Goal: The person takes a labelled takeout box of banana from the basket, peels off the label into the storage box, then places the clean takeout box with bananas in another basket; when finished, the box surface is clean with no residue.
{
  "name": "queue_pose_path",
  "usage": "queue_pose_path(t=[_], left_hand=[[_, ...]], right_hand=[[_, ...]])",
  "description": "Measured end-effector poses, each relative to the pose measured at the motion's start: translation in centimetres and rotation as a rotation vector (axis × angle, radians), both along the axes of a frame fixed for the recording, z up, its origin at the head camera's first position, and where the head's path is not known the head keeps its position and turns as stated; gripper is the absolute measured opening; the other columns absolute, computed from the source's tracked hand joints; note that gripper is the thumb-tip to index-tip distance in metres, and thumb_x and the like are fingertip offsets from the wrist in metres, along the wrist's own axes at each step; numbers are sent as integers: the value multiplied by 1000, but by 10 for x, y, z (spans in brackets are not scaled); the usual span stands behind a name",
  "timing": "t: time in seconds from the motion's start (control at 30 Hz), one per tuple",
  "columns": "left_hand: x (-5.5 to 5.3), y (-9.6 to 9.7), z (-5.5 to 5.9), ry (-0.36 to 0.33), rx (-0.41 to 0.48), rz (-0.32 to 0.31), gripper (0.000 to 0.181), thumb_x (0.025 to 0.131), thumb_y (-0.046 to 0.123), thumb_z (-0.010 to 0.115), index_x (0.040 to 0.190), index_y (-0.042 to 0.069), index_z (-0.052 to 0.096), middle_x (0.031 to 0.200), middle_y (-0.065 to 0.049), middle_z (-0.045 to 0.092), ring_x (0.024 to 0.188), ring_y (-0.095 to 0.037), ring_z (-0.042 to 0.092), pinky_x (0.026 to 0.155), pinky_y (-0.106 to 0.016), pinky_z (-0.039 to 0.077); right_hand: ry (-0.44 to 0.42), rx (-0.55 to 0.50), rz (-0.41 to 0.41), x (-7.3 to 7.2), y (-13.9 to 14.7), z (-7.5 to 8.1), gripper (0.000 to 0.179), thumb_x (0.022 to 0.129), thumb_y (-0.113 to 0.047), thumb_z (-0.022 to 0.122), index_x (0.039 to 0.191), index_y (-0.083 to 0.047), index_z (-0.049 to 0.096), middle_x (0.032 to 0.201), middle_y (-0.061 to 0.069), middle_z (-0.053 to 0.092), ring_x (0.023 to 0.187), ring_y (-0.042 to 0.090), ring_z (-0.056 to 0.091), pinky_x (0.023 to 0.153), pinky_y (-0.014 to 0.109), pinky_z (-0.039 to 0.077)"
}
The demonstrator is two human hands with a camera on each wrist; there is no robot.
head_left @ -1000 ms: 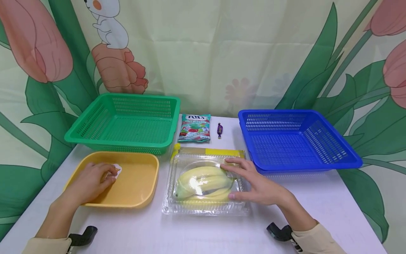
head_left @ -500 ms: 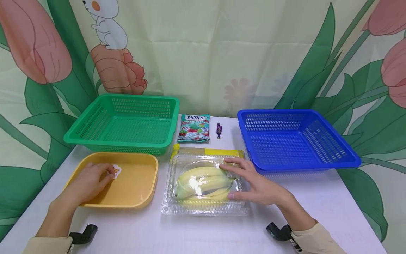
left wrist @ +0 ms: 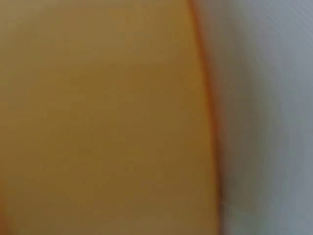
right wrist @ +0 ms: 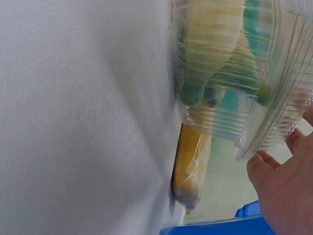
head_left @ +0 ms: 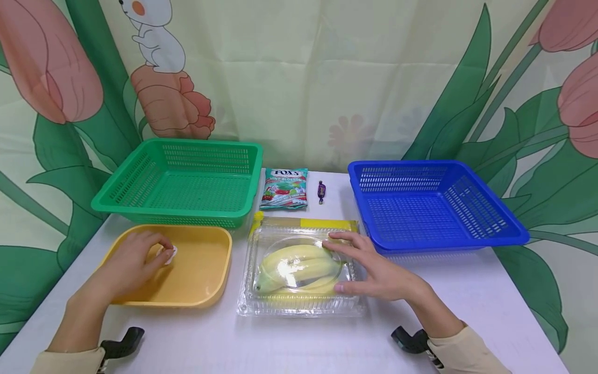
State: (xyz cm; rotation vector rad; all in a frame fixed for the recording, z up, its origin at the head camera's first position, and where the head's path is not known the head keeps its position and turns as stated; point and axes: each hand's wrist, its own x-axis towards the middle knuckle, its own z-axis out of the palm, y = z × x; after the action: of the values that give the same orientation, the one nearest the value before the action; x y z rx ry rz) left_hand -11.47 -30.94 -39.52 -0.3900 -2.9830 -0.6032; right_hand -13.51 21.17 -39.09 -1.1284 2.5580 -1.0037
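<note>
The person's left grip (head_left: 133,264) reached over the near-left side of a yellow tray (head_left: 201,270), its fingers curled and the thumb and forefinger pinching a small white piece (head_left: 174,253). That piece lay right at the fingertips, mostly covered by them, with only its edges showing against the tray's floor. Whether it touched the floor could not be told. The left wrist view was blurred, showing just the tray and a pale surface beyond its edge.

The right grip (head_left: 376,270) was spread, thumb and fingers apart, at the right side of a clear lidded container (head_left: 301,312). Its fingertips reached over the lid, and in the right wrist view the thumb tip was at the container's rim. Bananas (head_left: 299,265) lay inside, under the lid, to the left of that grip. The container sat on the white counter (head_left: 280,345), to the right of the tray and apart from it.

A long yellow packet (head_left: 329,225) lay just behind the container. Farther back were a Fox's candy bag (head_left: 286,193) and a purple wrapped sweet (head_left: 321,192), between a green basket (head_left: 177,213) and a blue basket (head_left: 458,244).
</note>
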Motion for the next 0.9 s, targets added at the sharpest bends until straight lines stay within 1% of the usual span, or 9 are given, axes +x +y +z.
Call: queue_pose_path(t=[0.13,0.23,0.3,0.37,0.5,0.53,0.67,0.8,0.9], left_hand=[[0,7,9,33,-2,-12,11,98,20,71,104,11,70,110,-11,70,112,-40,54,98,-60,42],[1,14,15,76,-6,-40,13,98,20,71,105,10,71,111,-12,71,114,-40,56,100,-60,43],[2,19,20,93,4,-59,13,98,20,71,105,10,72,111,-11,72,113,-40,58,99,-59,43],[4,26,25,78,23,-66,15,98,22,71,108,10,72,112,-10,71,114,-38,59,99,-59,45],[7,40,33,21,65,-69,21,99,27,70,113,12,71,116,-7,70,115,-34,59,97,-59,49],[8,44,35,17,75,-74,21,100,28,69,114,13,71,117,-6,69,115,-33,58,96,-58,50],[7,56,35,47,100,-111,20,101,29,68,115,15,71,116,-1,70,112,-28,60,90,-51,53],[5,68,34,27,136,-135,24,101,32,67,118,15,69,118,2,68,113,-25,60,92,-51,54],[2,77,33,16,167,-164,27,100,34,68,120,16,69,119,5,67,114,-23,58,93,-50,54]], right_hand=[[-8,0,-9,1,0,2,75,92,-40,76,158,-31,41,164,-2,27,150,31,19,106,69,36],[-11,0,-11,1,-1,2,75,92,-40,77,158,-31,41,164,-2,27,150,31,19,106,69,37],[-13,-2,-9,2,-1,3,75,92,-40,77,158,-31,41,164,-1,27,150,32,19,106,69,36],[-11,-1,-5,1,0,3,75,93,-39,76,158,-31,41,164,-1,27,150,32,19,106,70,36],[-9,-1,-4,1,1,2,74,93,-39,76,158,-31,41,164,-1,26,150,32,19,106,70,35],[-9,-1,-3,1,1,1,74,93,-39,76,158,-31,41,164,-1,26,150,32,19,106,70,35],[-11,-6,1,0,1,0,74,93,-39,76,158,-30,41,164,-1,26,150,31,20,105,69,37],[-19,-12,0,1,0,-1,74,93,-38,76,158,-30,41,164,-2,26,150,31,20,106,68,36],[-17,-17,2,2,0,0,75,93,-38,77,158,-29,41,164,-1,26,150,31,19,106,68,36]])
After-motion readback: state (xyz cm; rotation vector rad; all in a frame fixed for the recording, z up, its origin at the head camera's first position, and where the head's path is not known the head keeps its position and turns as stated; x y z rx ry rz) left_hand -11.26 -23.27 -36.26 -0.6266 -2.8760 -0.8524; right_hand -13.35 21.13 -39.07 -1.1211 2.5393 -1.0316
